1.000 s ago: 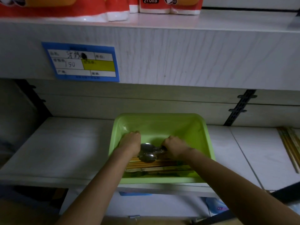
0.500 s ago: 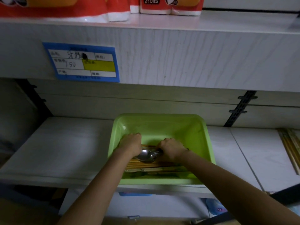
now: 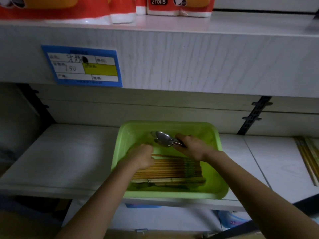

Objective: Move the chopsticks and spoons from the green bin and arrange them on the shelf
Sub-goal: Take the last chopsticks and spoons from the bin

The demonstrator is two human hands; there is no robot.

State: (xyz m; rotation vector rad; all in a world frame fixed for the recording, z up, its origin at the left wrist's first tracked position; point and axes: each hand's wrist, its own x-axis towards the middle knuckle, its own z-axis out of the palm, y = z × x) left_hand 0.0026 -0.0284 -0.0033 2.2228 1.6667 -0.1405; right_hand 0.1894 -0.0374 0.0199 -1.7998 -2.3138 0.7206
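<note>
A green bin stands on the white shelf, at its front edge. Inside lies a row of wooden chopsticks, with more utensils dimly visible below them. My right hand is shut on a bunch of metal spoons, held by their handles above the bin's far half, bowls pointing left. My left hand rests over the left ends of the chopsticks, blurred; its fingers curl down, and whether it grips anything is unclear.
More chopsticks lie on the shelf at the far right. An upper shelf with a blue price label overhangs the space; red paper-roll packs stand on it. A black bracket runs down the back wall.
My right hand has lifted the spoons up off the chopsticks and toward the back of the bin. My left hand has let go of the spoons and dropped onto the chopsticks.
</note>
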